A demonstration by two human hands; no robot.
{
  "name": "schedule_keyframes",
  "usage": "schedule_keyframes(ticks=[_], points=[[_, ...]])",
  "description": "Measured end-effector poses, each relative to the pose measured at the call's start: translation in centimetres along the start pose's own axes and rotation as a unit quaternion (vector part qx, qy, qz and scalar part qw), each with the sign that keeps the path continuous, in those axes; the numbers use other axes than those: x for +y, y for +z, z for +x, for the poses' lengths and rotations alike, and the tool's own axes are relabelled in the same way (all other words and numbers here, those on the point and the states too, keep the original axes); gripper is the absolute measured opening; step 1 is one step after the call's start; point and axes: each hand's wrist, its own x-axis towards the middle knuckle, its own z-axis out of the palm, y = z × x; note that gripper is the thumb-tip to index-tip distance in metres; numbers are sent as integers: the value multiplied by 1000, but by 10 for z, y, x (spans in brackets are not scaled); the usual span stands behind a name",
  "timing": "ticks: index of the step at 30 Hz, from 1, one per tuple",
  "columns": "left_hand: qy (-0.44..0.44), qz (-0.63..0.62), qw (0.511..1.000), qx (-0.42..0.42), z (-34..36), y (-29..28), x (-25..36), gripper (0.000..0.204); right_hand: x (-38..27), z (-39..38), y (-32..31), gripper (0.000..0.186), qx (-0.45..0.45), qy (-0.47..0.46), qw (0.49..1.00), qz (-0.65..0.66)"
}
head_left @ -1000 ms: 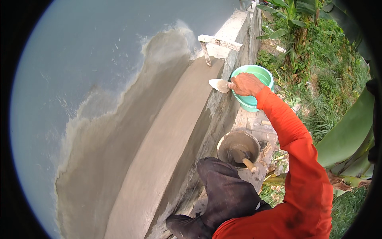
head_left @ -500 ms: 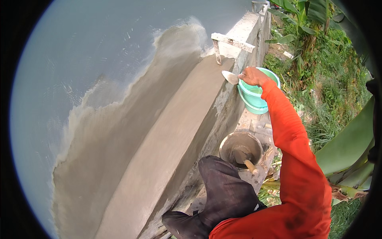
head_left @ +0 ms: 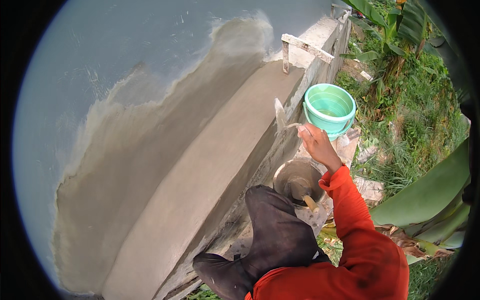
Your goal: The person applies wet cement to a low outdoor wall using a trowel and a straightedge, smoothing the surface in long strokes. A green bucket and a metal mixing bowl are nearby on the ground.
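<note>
My right hand (head_left: 318,144), in a red sleeve, pinches the handle of a small pointed trowel (head_left: 280,114) whose pale blade tilts up over the edge of the wall. Beneath the blade runs a ledge of smooth, damp grey mortar (head_left: 210,160); the blade looks apart from it. Just beyond my hand stands a green bucket (head_left: 330,119) with some liquid inside. Closer to my knee, a mortar-stained bucket (head_left: 285,175) holds a second trowel (head_left: 311,204), its wooden handle leaning over the rim. My left hand is out of view.
A painted grey wall (head_left: 55,115) with an uneven mortar patch rises on the left. A mortar-splashed bracket (head_left: 307,47) sits across the ledge's far end. Grass (head_left: 415,120), banana plants (head_left: 425,185) and a drop in level lie on the right. My dark-trousered knee (head_left: 280,220) rests beside the wall.
My right hand has drawn back toward me from the green bucket, carrying the small trowel, whose blade has swung more upright. The view has shifted slightly.
</note>
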Motion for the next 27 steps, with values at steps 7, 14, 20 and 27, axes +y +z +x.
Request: schedule_keyframes(ticks=[7, 14, 20, 27], points=[[13, -7, 1000, -5, 7, 0, -9, 52, 95, -13, 105, 51, 53, 290, 908, 298], [15, -67, 998, 11, 4, 0, -7, 35, 57, -60, 173, 48, 69, 270, 892, 354], [-38, -94, 992, -70, 54, -16, -43, 19, 30, -120, 218, 45, 40, 184, 951, 244], [-40, -65, 997, -17, 49, -23, -54, 23, -5, -169, 227, 40, -19, 76, 988, 133]])
